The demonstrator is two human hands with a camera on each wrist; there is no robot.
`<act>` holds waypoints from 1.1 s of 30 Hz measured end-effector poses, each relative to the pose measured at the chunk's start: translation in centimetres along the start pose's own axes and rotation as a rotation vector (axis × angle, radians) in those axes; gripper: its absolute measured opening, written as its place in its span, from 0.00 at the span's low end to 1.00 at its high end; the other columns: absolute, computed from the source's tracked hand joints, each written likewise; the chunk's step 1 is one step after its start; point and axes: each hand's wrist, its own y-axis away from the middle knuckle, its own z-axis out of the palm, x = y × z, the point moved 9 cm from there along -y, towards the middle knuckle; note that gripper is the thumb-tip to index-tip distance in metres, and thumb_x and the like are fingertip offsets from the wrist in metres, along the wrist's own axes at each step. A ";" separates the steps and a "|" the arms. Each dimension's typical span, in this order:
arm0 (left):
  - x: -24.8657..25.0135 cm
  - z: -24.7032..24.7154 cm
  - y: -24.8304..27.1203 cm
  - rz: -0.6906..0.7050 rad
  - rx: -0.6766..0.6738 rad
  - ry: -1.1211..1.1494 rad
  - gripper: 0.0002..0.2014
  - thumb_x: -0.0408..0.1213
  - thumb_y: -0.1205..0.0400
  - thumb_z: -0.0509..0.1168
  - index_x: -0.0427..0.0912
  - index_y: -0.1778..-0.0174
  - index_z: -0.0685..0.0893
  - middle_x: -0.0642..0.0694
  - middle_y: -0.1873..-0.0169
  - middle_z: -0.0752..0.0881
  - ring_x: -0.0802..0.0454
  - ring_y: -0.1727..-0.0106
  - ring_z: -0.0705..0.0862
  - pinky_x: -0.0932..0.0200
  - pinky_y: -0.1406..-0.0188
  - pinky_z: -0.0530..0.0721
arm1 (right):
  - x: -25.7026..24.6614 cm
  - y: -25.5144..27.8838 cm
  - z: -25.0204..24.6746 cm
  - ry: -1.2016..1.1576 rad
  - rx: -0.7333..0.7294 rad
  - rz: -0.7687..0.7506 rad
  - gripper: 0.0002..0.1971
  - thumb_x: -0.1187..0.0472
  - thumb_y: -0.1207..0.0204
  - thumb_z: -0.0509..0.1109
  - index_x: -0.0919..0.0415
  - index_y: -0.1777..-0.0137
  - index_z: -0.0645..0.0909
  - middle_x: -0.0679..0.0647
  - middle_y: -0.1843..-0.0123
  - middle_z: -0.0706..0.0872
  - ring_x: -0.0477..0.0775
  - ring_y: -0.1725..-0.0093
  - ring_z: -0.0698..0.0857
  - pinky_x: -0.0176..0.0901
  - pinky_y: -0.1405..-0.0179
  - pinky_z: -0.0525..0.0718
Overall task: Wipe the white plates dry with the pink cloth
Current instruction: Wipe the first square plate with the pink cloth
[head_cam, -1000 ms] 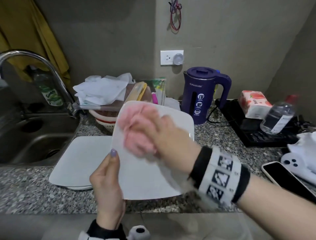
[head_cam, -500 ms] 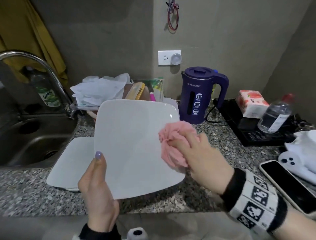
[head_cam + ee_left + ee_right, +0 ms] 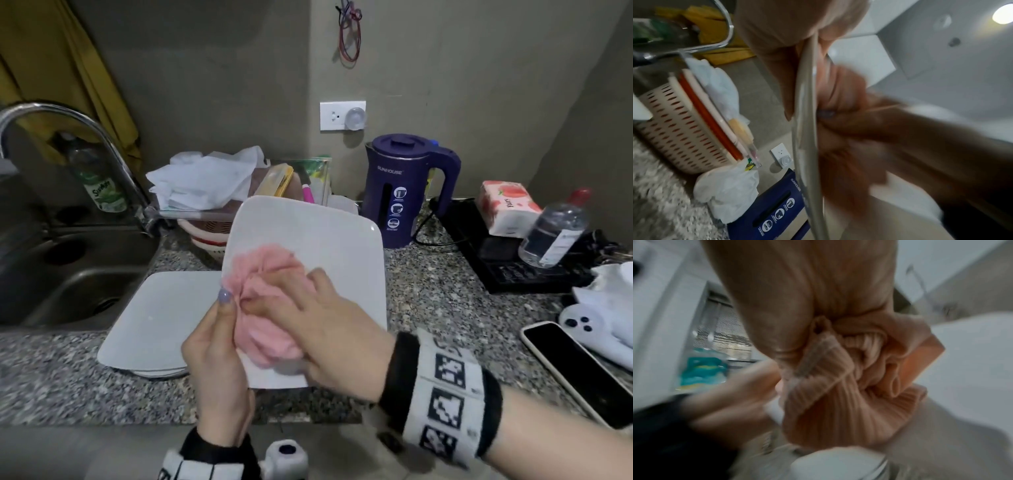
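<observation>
My left hand pinches the near left edge of the white plate, thumb on the face and fingers behind, holding it tilted up above the table. My right hand is curled round the bunched pink cloth and presses it against the lower left of the plate's face, right beside my left thumb. I judge I am in the middle of wiping this plate; the upper right of its face is bare, so the next move calls for sweeping the cloth up and across that part, then probably turning the plate to dry its back, with a firm pinch so it does not slip. Just behind and left of it, a stack of white plates lies flat on the table next to the sink; I cannot tell whether those are dried or waiting. Farther back, a slotted basket sits under a heap of white bags and holds some upright items, a yellow one among them, too crowded to name. By the wall stands a blue kettle.
</observation>
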 end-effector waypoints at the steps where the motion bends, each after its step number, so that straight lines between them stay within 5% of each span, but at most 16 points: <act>1: 0.0 -0.4 -0.2 -0.009 0.025 0.005 0.19 0.39 0.14 0.62 0.41 0.69 0.91 0.53 0.68 0.90 0.57 0.63 0.86 0.60 0.57 0.85 | -1.9 1.4 1.8 -0.056 -0.075 -0.086 0.38 0.64 0.34 0.66 0.46 0.23 0.58 0.51 0.24 0.59 0.63 0.37 0.65 0.52 0.61 0.79; 3: 0.5 -1.0 -0.8 0.019 0.040 0.043 0.19 0.40 0.14 0.62 0.48 0.68 0.92 0.53 0.65 0.91 0.56 0.61 0.87 0.60 0.56 0.86 | -2.6 4.1 3.9 -0.088 -0.176 -0.148 0.32 0.57 0.33 0.54 0.47 0.25 0.65 0.53 0.24 0.63 0.67 0.39 0.71 0.56 0.64 0.81; 6: 0.9 -1.4 -0.7 0.084 0.006 0.000 0.15 0.46 0.16 0.65 0.47 0.64 0.92 0.52 0.60 0.90 0.53 0.56 0.85 0.58 0.52 0.84 | -0.8 4.1 3.7 0.010 -0.207 -0.117 0.35 0.67 0.34 0.60 0.42 0.26 0.67 0.53 0.24 0.62 0.66 0.44 0.73 0.55 0.64 0.81; 9: 0.9 -0.6 -0.3 0.098 -0.035 -0.028 0.18 0.55 0.23 0.70 0.43 0.66 0.89 0.49 0.64 0.85 0.51 0.57 0.80 0.54 0.52 0.79 | 1.0 0.1 0.2 0.015 -0.035 -0.011 0.38 0.65 0.32 0.71 0.38 0.25 0.62 0.52 0.24 0.59 0.61 0.43 0.71 0.44 0.68 0.74; 12: 0.6 -0.8 0.1 0.071 0.012 0.029 0.11 0.46 0.17 0.65 0.49 0.57 0.93 0.54 0.56 0.92 0.53 0.53 0.87 0.55 0.50 0.86 | 5.6 -1.7 -5.6 0.057 0.183 0.228 0.37 0.64 0.26 0.68 0.36 0.22 0.60 0.49 0.24 0.58 0.54 0.47 0.65 0.39 0.73 0.65; 15: 1.0 -0.4 0.2 0.058 0.019 0.070 0.12 0.41 0.15 0.63 0.48 0.52 0.93 0.49 0.51 0.92 0.51 0.50 0.90 0.53 0.50 0.88 | 7.0 0.4 -5.9 0.140 0.157 0.408 0.40 0.65 0.28 0.68 0.41 0.20 0.54 0.53 0.23 0.55 0.60 0.39 0.67 0.50 0.58 0.78; 17: 1.2 0.4 0.2 0.073 -0.002 0.027 0.14 0.40 0.15 0.62 0.50 0.60 0.93 0.55 0.60 0.92 0.58 0.57 0.88 0.62 0.54 0.87 | 2.7 0.9 -3.0 -0.021 0.076 0.238 0.42 0.65 0.29 0.71 0.44 0.20 0.55 0.54 0.23 0.56 0.62 0.36 0.65 0.55 0.47 0.78; 20: 0.7 0.8 0.2 0.067 -0.023 -0.013 0.16 0.39 0.15 0.62 0.49 0.63 0.93 0.53 0.64 0.91 0.56 0.58 0.86 0.61 0.54 0.84 | -1.1 0.2 -1.4 -0.039 -0.002 0.057 0.39 0.65 0.33 0.72 0.44 0.22 0.63 0.53 0.20 0.56 0.61 0.35 0.63 0.51 0.53 0.72; 22: 0.3 0.0 0.2 0.028 -0.001 0.014 0.13 0.42 0.15 0.62 0.43 0.54 0.92 0.50 0.57 0.91 0.51 0.53 0.87 0.54 0.48 0.85 | 2.6 -0.2 -2.9 0.055 0.026 0.176 0.39 0.64 0.33 0.73 0.41 0.23 0.64 0.52 0.20 0.57 0.59 0.37 0.65 0.53 0.50 0.77; 25: 0.5 -0.4 0.7 0.000 0.021 -0.018 0.15 0.49 0.17 0.62 0.43 0.45 0.87 0.58 0.57 0.92 0.63 0.55 0.90 0.65 0.57 0.88 | 9.1 1.8 -6.0 0.085 0.168 0.435 0.37 0.62 0.31 0.73 0.35 0.26 0.63 0.52 0.24 0.59 0.54 0.46 0.65 0.51 0.51 0.80; 29: 0.7 0.3 1.1 -0.007 0.006 0.026 0.16 0.47 0.16 0.60 0.42 0.41 0.87 0.50 0.47 0.92 0.55 0.47 0.90 0.56 0.52 0.89 | 14.2 4.7 -5.6 -0.589 0.449 0.596 0.38 0.69 0.36 0.79 0.42 0.30 0.68 0.49 0.36 0.71 0.47 0.45 0.78 0.34 0.48 0.80; 31: 0.8 0.3 1.0 -0.005 -0.001 0.037 0.18 0.47 0.16 0.59 0.42 0.38 0.85 0.48 0.44 0.91 0.52 0.44 0.89 0.56 0.50 0.89 | 15.4 5.4 -3.6 -1.113 0.486 0.631 0.36 0.76 0.36 0.79 0.54 0.31 0.70 0.57 0.39 0.82 0.52 0.46 0.86 0.41 0.52 0.86; 33: 1.2 0.8 0.8 0.007 -0.065 -0.004 0.21 0.48 0.15 0.56 0.40 0.33 0.82 0.47 0.40 0.89 0.51 0.38 0.87 0.55 0.42 0.86 | 15.7 5.9 -2.0 -1.348 0.432 0.656 0.32 0.81 0.35 0.74 0.61 0.32 0.73 0.68 0.42 0.86 0.61 0.50 0.88 0.52 0.53 0.87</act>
